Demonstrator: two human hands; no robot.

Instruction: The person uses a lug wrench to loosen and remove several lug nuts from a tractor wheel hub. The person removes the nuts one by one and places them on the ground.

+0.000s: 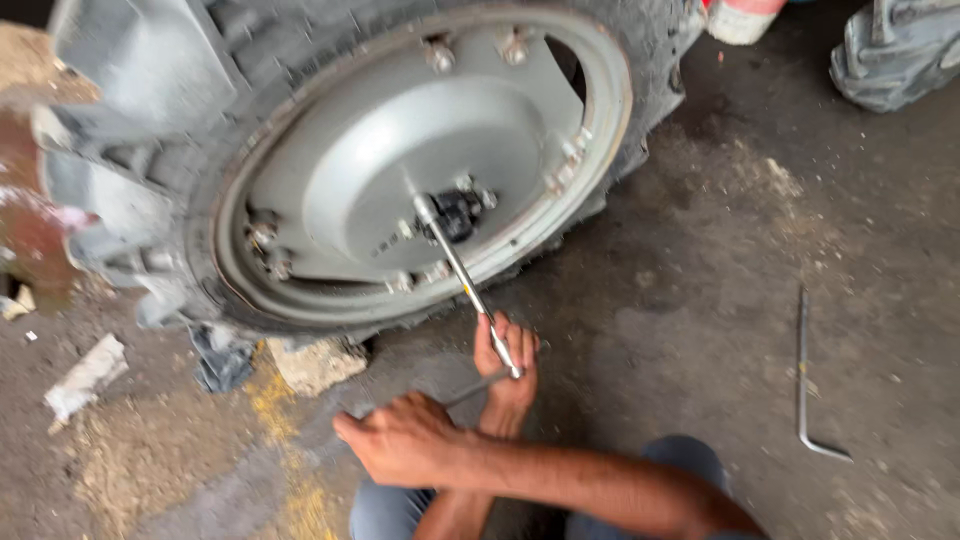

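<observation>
- Grey steel fills most of the view: a big tractor wheel (400,160) lies tilted on the concrete floor (700,300), and its rim is propped on a pale stone (315,362).
- We hold a long chrome wrench (465,280) whose socket end sits on the dark hub (455,212) at the centre of the disc.
- Our arms are crossed. One of our hands (507,365) is closed around the lower end of the wrench; the other of our hands (405,440) rests near a second thin bar (475,385), and we cannot tell if it grips it.
- We judge that the centre fastener is being turned; the next move needs a firm, steady pull, with the socket kept straight.
- A bent metal rod (810,380) lies well apart on the right.
- No label is readable; a red and white container (740,15) stands at the top edge.
</observation>
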